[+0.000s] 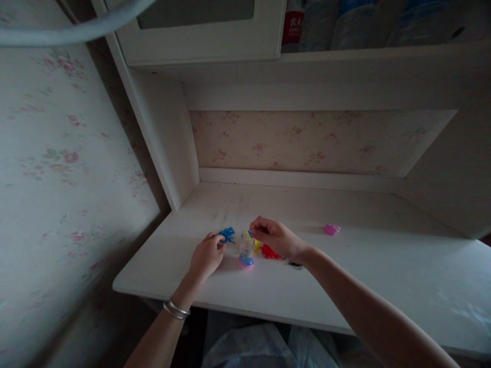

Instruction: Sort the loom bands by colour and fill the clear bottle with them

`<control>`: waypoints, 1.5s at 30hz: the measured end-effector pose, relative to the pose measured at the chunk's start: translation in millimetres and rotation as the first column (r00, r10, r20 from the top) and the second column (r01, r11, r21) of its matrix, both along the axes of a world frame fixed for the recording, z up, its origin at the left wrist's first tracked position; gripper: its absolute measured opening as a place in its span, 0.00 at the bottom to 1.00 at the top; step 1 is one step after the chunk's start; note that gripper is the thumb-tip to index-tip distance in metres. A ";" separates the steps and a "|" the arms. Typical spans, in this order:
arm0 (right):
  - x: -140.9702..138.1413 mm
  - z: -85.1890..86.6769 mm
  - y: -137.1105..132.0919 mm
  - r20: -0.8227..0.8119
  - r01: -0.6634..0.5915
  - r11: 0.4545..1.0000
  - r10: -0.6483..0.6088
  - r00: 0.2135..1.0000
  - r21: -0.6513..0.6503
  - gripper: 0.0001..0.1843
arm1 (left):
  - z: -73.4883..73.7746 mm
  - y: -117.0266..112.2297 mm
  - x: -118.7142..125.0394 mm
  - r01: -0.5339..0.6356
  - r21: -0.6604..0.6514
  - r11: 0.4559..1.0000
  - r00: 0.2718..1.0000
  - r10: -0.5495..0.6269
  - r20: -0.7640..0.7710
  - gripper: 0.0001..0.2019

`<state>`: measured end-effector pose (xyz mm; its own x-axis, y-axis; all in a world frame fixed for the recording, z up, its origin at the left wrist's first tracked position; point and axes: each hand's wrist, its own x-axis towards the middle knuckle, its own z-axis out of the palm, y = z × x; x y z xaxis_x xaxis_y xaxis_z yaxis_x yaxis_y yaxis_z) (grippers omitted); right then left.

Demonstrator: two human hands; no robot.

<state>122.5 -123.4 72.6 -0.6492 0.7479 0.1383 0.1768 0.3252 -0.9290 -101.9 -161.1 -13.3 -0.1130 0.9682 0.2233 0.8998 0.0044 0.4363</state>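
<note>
A small clear jar [246,251] with a pink base stands upright on the white desk [345,286]. My right hand [274,236] hovers just above its mouth, fingers pinched on a small blue piece. My left hand [207,255] rests to the jar's left, fingers curled on a bunch of blue bands [227,234]. Red bands [270,252] and a bit of yellow [257,246] lie under my right hand.
A pink lid-like piece [331,229] lies further right on the desk. A small dark item [295,264] sits by my right wrist. Floral wallpaper backs the desk niche; an overhead cabinet [199,36] and a shelf with bottles [293,25] hang above.
</note>
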 end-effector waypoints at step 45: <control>54.1 -78.9 -66.8 -0.116 0.404 0.893 -0.431 0.895 -0.199 0.16 | 1.4 3.6 -10.3 -0.156 0.054 0.986 0.980 0.161 -0.119 0.12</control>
<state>176.6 -190.2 -6.3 -0.2523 0.9658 0.0607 0.1140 0.0919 -0.9892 -112.1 -157.5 -11.9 -0.2334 0.9290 0.2871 0.9358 0.1344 0.3260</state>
